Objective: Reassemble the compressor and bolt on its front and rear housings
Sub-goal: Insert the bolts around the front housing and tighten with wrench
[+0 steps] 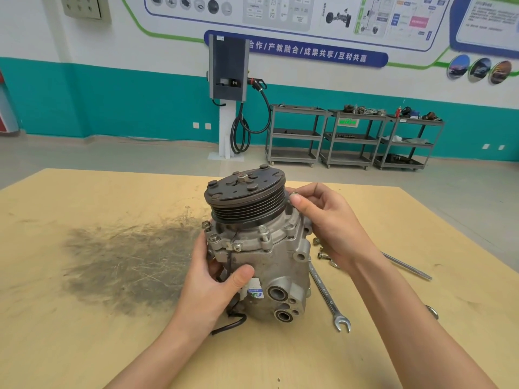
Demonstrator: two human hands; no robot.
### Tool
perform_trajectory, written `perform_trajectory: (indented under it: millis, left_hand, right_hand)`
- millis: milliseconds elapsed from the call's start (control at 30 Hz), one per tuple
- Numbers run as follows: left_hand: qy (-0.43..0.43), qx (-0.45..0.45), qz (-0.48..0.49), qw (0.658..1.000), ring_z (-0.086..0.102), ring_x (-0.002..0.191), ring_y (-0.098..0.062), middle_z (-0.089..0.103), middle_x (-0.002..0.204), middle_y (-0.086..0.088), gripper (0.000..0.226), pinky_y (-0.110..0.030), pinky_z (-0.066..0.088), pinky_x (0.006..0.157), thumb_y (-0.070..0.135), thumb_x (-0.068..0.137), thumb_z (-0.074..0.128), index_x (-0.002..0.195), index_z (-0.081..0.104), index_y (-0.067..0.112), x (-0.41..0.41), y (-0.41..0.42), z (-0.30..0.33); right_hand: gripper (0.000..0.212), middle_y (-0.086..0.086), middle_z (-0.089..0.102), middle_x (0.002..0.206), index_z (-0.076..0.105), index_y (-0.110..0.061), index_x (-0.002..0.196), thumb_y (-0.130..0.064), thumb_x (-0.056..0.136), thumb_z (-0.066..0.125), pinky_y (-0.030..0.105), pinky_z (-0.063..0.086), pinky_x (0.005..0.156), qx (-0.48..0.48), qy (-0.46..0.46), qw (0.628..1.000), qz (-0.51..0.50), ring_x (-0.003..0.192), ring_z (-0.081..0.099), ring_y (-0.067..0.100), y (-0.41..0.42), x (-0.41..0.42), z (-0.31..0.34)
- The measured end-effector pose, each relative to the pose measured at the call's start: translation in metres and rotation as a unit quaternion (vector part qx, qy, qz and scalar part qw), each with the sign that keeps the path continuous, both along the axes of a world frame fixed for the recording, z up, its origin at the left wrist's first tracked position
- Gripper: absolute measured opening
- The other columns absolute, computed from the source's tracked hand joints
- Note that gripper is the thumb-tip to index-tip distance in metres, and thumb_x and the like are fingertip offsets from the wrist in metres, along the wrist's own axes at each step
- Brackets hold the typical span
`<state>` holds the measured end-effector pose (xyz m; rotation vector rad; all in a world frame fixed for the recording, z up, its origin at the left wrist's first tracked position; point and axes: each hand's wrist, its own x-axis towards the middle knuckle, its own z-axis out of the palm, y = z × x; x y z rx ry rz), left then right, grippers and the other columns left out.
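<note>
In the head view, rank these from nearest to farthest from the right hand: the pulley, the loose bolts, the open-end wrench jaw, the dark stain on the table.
From the right hand:
1. Pulley, touching its fingertips, on the left.
2. Loose bolts, just below the hand on the table.
3. Open-end wrench jaw, lower down, toward the camera.
4. Dark stain, far left, beyond the compressor.

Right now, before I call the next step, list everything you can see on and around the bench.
compressor: one, grey metal, upright at table centre, dark pulley on top
bolts: a few loose, silver, table right of compressor
wrench: one, silver, table right of compressor
metal rod: one, silver, further right
table: one, tan, dark smudge at left
carts: three, grey, by far wall
charging unit: one, grey, on wall post
left hand: grips compressor body
right hand: pinches a small part at the housing rim
</note>
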<state>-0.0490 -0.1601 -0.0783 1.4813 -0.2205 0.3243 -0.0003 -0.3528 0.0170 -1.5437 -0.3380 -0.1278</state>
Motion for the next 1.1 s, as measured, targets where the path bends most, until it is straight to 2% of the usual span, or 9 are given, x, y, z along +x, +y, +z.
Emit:
perform_trajectory:
  millis: [167,300,467,533,600,700,833,1000,1100]
  left_hand:
    - [-0.001,-0.008,-0.003,1.000,0.064,0.113,-0.004,0.067,0.122,0.018,0.100,-0.013,0.050,0.086,0.073,0.048,0.084,0.132,0.044,0.038,-0.002,-0.002,0.004]
    - [-0.003,-0.011,-0.007,1.000,0.064,0.115,-0.007,0.067,0.123,0.016,0.109,-0.017,0.051,0.091,0.073,0.046,0.084,0.138,0.041,0.032,-0.001,-0.001,0.002]
    - [0.001,-0.005,-0.008,1.000,0.063,0.117,-0.009,0.066,0.126,0.012,0.116,-0.024,0.051,0.096,0.075,0.045,0.084,0.142,0.040,0.028,-0.001,0.000,0.002]
    - [0.005,-0.006,-0.006,1.000,0.063,0.115,-0.006,0.067,0.124,0.015,0.111,-0.019,0.051,0.093,0.075,0.044,0.083,0.139,0.041,0.033,-0.001,-0.001,0.002]
    - [0.006,-0.009,-0.004,1.000,0.064,0.114,-0.006,0.067,0.123,0.015,0.105,-0.015,0.050,0.090,0.074,0.045,0.084,0.133,0.044,0.035,-0.001,-0.001,0.002]
    - [0.008,-0.012,-0.009,1.000,0.063,0.115,-0.006,0.067,0.123,0.014,0.104,-0.017,0.051,0.093,0.074,0.045,0.084,0.133,0.043,0.037,-0.002,-0.002,0.002]
    - [0.007,-0.013,-0.010,1.000,0.063,0.116,-0.006,0.067,0.125,0.012,0.111,-0.021,0.050,0.094,0.076,0.043,0.083,0.137,0.041,0.035,-0.003,-0.001,0.004]
    - [0.007,-0.019,-0.012,1.000,0.064,0.113,-0.004,0.068,0.120,0.018,0.099,-0.013,0.050,0.087,0.067,0.045,0.086,0.129,0.045,0.036,-0.003,-0.003,0.006]
    - [0.007,-0.027,-0.013,1.000,0.064,0.114,-0.006,0.068,0.123,0.015,0.109,-0.014,0.050,0.088,0.073,0.041,0.085,0.134,0.043,0.031,-0.003,-0.003,0.005]
  right_hand:
    - [0.013,0.003,0.072,0.088,0.063,-0.003,0.095,-0.002,0.096,0.050,0.014,0.047,0.053,0.011,-0.007,0.999,0.037,0.067,0.065,0.005,-0.002,0.003,0.004]
    - [0.020,0.007,0.072,0.093,0.065,-0.002,0.101,-0.008,0.099,0.046,0.026,0.051,0.068,-0.025,0.021,0.997,0.065,0.082,0.065,0.015,-0.009,0.002,0.011]
    - [0.008,0.013,0.072,0.103,0.064,-0.007,0.093,-0.009,0.094,0.056,0.029,0.051,0.065,-0.070,0.029,0.997,0.034,0.081,0.064,0.019,-0.007,0.002,0.017]
    - [0.003,0.016,0.072,0.107,0.060,-0.007,0.087,-0.008,0.089,0.062,0.028,0.051,0.060,-0.055,0.033,0.998,0.012,0.079,0.064,0.020,-0.004,0.002,0.017]
    - [0.010,0.015,0.072,0.106,0.056,-0.007,0.083,-0.005,0.087,0.064,0.023,0.051,0.054,-0.033,0.036,0.999,0.006,0.076,0.065,0.018,-0.002,0.003,0.017]
    - [0.006,0.015,0.071,0.104,0.059,-0.005,0.091,-0.006,0.087,0.063,0.024,0.051,0.056,-0.032,0.047,0.998,0.026,0.077,0.064,0.020,-0.004,0.002,0.018]
    - [0.018,0.015,0.069,0.098,0.063,0.002,0.107,-0.004,0.094,0.051,0.023,0.051,0.062,-0.011,0.051,0.996,0.070,0.080,0.065,0.017,-0.009,0.000,0.017]
    - [0.007,0.017,0.069,0.100,0.062,-0.001,0.092,-0.002,0.091,0.055,0.027,0.054,0.066,0.004,0.054,0.998,0.041,0.081,0.064,0.021,-0.004,0.000,0.016]
    - [0.006,0.027,0.065,0.109,0.059,-0.004,0.086,-0.003,0.091,0.057,0.032,0.049,0.067,-0.012,0.058,0.998,0.017,0.081,0.060,0.023,-0.001,-0.001,0.016]
